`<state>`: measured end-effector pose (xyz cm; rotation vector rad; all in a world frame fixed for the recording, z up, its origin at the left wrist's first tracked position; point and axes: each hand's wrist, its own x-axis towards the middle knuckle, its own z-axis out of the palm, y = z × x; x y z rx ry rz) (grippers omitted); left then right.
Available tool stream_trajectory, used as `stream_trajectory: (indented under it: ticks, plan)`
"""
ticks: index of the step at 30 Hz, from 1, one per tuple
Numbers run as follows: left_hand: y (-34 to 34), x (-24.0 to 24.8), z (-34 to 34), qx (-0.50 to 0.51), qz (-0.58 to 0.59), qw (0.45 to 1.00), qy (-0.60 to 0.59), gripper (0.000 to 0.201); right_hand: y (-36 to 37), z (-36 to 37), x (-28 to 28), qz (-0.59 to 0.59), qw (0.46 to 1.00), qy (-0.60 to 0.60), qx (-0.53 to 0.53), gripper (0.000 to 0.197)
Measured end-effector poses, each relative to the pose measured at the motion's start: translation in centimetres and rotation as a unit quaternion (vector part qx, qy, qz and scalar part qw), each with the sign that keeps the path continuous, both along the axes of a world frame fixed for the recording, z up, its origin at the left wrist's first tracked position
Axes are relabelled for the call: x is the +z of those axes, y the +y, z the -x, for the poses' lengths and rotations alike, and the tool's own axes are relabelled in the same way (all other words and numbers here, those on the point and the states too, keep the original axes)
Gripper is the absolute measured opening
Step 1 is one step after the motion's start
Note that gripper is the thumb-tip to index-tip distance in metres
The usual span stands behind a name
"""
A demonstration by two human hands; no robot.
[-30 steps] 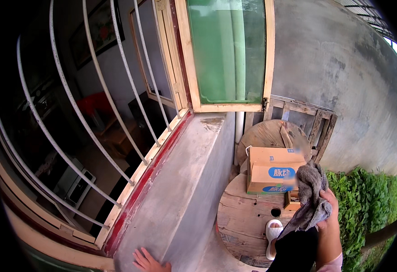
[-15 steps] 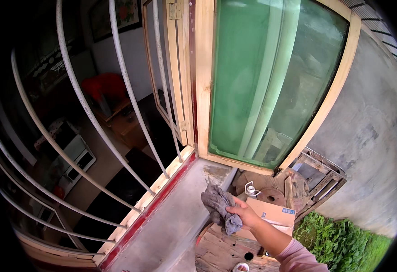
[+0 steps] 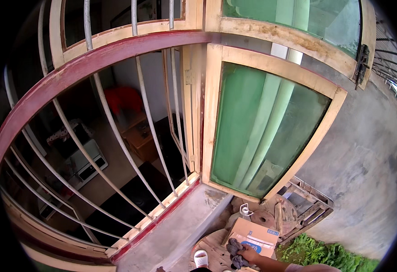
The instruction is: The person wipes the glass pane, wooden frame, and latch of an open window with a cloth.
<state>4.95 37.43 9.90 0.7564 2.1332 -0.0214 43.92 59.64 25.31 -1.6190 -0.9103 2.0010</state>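
Observation:
My right hand (image 3: 250, 254) is closed round a crumpled grey rag (image 3: 237, 252) low in the picture. It holds the rag over the wooden round top (image 3: 211, 241), in front of a cardboard box (image 3: 254, 230). Above and beyond the hand, a casement window sash (image 3: 264, 131) with green-tinted glass stands swung out on its wooden frame. The concrete sill (image 3: 176, 231) runs to the left of the rag. My left hand cannot be made out; only a small brownish shape shows at the lower edge.
Metal bars (image 3: 121, 149) fill the window opening on the left, with a dark room behind them. An upper sash (image 3: 293, 38) also hangs open. A wooden rack (image 3: 309, 201) leans by the grey wall (image 3: 366, 172). A white slipper (image 3: 200, 258) and green plants (image 3: 325, 254) lie below.
The view has tilted up, bringing in the red crossbar and upper sash. My right hand and the rag now sit lower in the picture, away from the sill, over the box's near side.

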Motion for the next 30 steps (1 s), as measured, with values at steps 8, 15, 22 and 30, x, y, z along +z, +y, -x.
stream_trajectory:
  ticks: [8, 15, 22, 30]
  plan:
    - [7.2, 18.2, -13.7, 0.117, -0.302, 0.94, -0.106, 0.042, 6.4, 1.4, 18.3, -0.212, 0.973, 0.054, 0.071, 0.045]
    - [21.5, 45.4, -20.0, 0.226, -0.33, 0.596, -0.696, 0.072, 5.9, 4.1, 33.7, -0.642, 0.702, -0.252, 0.179, 0.056]
    - [26.9, 50.9, -20.4, 0.207, -0.336, 0.527, -0.753, 0.047, 7.1, 2.6, 37.8, -0.588, 0.801, -0.076, 0.081, 0.057]
    - [31.6, 50.0, -18.3, 0.173, -0.246, 0.5, -0.812, 0.052, 15.2, 0.8, 35.6, -0.129, 0.964, 0.208, 0.098, 0.03]
